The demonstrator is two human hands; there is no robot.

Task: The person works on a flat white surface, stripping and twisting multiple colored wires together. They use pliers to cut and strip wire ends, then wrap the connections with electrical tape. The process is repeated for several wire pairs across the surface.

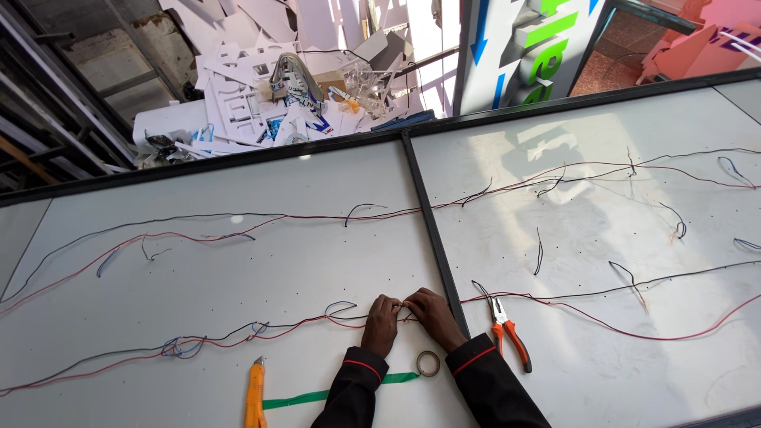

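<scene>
Both hands meet at six o'clock on the white panel [277, 261]: left hand [381, 321] and right hand [432, 315] pinch the red-and-black wires [301, 321] together at a joint. Upper wire run looks laid; this lower joint seems unfinished, tape [428, 363] unused. The wires run nine to three o'clock.

Bright daylight; glare on white panel [602, 198]; edges slightly bowed.
</scene>
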